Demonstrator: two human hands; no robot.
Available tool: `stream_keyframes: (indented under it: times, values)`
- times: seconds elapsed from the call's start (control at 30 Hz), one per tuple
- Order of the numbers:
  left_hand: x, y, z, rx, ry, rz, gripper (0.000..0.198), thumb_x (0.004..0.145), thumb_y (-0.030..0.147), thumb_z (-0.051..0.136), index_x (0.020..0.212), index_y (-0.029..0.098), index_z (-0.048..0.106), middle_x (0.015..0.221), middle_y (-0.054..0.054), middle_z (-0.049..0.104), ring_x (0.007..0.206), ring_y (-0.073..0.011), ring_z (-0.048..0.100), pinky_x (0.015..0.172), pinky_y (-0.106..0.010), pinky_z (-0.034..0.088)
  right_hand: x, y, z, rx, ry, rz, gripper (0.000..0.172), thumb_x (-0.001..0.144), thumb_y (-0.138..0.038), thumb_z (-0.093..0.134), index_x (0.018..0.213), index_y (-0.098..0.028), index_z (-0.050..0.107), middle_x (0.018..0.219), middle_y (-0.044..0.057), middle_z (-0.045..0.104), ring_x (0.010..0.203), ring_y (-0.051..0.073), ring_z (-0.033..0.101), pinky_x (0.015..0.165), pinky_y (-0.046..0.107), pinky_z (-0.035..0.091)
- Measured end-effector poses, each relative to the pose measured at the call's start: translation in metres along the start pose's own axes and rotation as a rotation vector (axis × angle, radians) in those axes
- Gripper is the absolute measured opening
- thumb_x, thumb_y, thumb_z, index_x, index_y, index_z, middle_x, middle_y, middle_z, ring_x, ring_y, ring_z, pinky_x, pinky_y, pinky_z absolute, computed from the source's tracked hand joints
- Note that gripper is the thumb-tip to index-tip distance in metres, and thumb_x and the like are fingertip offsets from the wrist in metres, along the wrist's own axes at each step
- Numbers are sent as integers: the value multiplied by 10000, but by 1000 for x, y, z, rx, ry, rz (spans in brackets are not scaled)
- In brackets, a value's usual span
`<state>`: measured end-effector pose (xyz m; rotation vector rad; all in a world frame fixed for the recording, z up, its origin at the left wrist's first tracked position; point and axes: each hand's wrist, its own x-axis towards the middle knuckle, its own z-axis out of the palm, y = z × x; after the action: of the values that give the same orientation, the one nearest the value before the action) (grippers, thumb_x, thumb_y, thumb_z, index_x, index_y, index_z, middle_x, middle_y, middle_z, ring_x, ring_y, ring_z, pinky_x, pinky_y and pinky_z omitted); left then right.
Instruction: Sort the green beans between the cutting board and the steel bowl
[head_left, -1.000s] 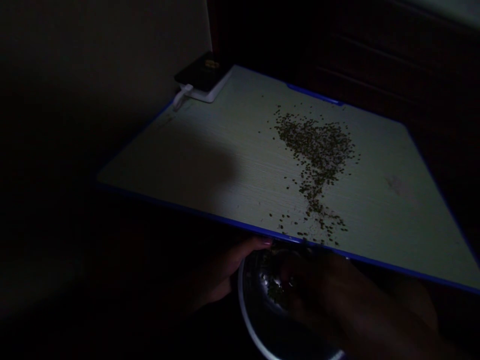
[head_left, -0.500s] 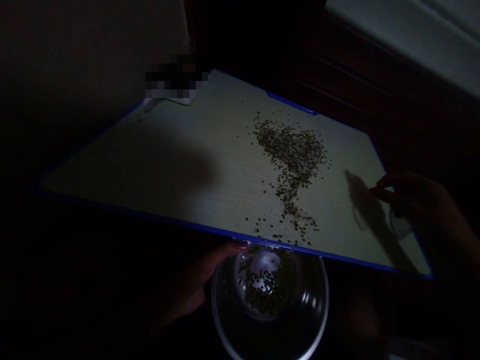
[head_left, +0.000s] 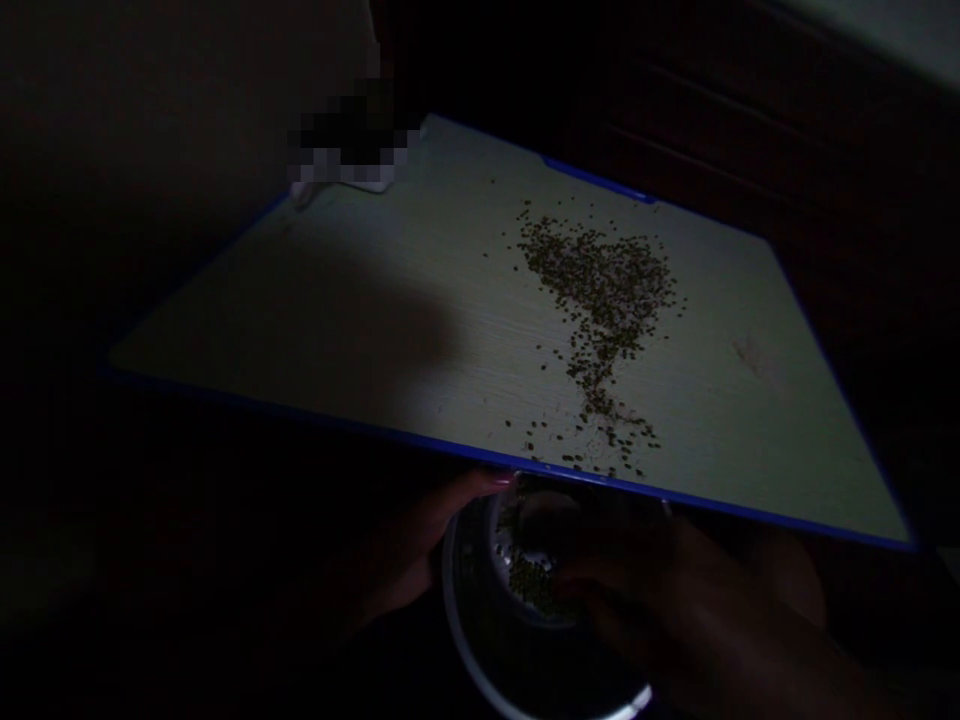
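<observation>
My left hand (head_left: 435, 530) is closed on the side of a shiny metal bowl (head_left: 461, 640), its thumb at the rim just under the board's near edge. Small green beans (head_left: 536, 585), looking like mung beans, lie in the bottom of the bowl. My right hand (head_left: 660, 590) reaches in over the bowl from the right; its fingertips are lost in the dark near the beans, so their hold cannot be made out. Above the bowl, a pale board (head_left: 780, 400) with a blue rim carries a loose scatter of more beans (head_left: 607, 280).
A whitish object (head_left: 367, 183), partly pixelated, sits at the board's far left corner. Dark panelling (head_left: 720, 150) stands behind the board, with a pale ledge (head_left: 892, 40) at the upper right. Deep shadow covers the lower left.
My right hand has moved from over the board's right side down and left into the bowl. My left hand stays at the bowl. The view has shifted slightly.
</observation>
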<state>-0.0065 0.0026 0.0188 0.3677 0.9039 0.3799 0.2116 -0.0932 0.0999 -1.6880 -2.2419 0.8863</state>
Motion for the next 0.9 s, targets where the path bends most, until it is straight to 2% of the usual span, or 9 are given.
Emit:
stream_keyframes:
  times: [0.03, 0.1, 0.17, 0.23, 0.37, 0.57, 0.73, 0.83, 0.9]
  values:
    - [1, -1, -1, -18, -28, 1, 338, 680, 403, 1038, 903, 195, 891, 923, -70, 834, 830, -181, 766, 808, -236, 644, 8, -4, 11, 2, -47, -16, 365, 879, -70, 682, 1123, -317, 793, 1088, -63, 839, 898, 133, 814, 732, 226, 603]
    - [2, -4, -1, -49, -53, 2, 372, 694, 405, 1037, 969, 202, 890, 979, -68, 837, 817, -180, 750, 842, -266, 659, 23, -6, 26, -33, -93, -29, 303, 894, -75, 679, 1108, -253, 799, 1101, 3, 837, 946, 195, 824, 794, 295, 629]
    - [4, -4, -1, -87, -55, 7, 431, 653, 392, 1060, 990, 189, 883, 970, -74, 830, 774, -171, 739, 790, -252, 652, 36, -6, 34, -84, -138, -25, 297, 918, -89, 670, 1154, -213, 801, 1201, 77, 827, 1069, 292, 822, 891, 410, 656]
    - [4, -3, 1, -96, -22, -12, 439, 574, 398, 1093, 886, 184, 872, 857, -61, 807, 696, -166, 732, 660, -233, 627, 47, -7, 37, -134, -200, -16, 307, 937, -100, 684, 1205, -205, 790, 1266, 100, 812, 1134, 337, 807, 947, 502, 666]
    - [3, 2, 5, -36, 126, -83, 518, 419, 431, 1116, 803, 208, 850, 774, -48, 785, 643, -186, 722, 511, -247, 586, 62, -20, 38, -253, -355, 48, 177, 1032, -254, 746, 1190, -174, 747, 1193, 66, 792, 1093, 234, 786, 976, 480, 672]
    - [4, 0, 0, -12, 109, -78, 541, 444, 461, 1122, 846, 218, 854, 787, -26, 785, 671, -164, 723, 549, -230, 607, 68, -30, 36, -375, -489, 159, 268, 1064, -357, 735, 1257, -173, 712, 1227, 66, 751, 1074, 204, 755, 954, 433, 665]
    - [8, -3, 0, -25, 42, -51, 466, 495, 454, 1121, 823, 236, 873, 809, -24, 808, 677, -144, 739, 593, -202, 619, 70, -23, 50, -364, -429, 115, 303, 1065, -406, 734, 1254, -171, 704, 1187, 58, 747, 998, 180, 748, 886, 388, 666]
    - [5, -2, 4, -76, 19, -31, 433, 500, 399, 1119, 817, 222, 884, 826, -51, 818, 715, -171, 774, 669, -212, 651, 63, -22, 52, -309, -283, 28, 234, 1018, -367, 768, 1146, -175, 728, 1085, 46, 766, 915, 174, 749, 832, 364, 658]
    - [3, -1, 6, -120, 13, -51, 458, 455, 384, 1133, 788, 205, 875, 800, -48, 807, 704, -175, 760, 679, -228, 656, 47, -20, 38, -246, -141, -32, 195, 899, -324, 818, 1054, -223, 755, 981, 33, 795, 835, 199, 770, 739, 332, 640]
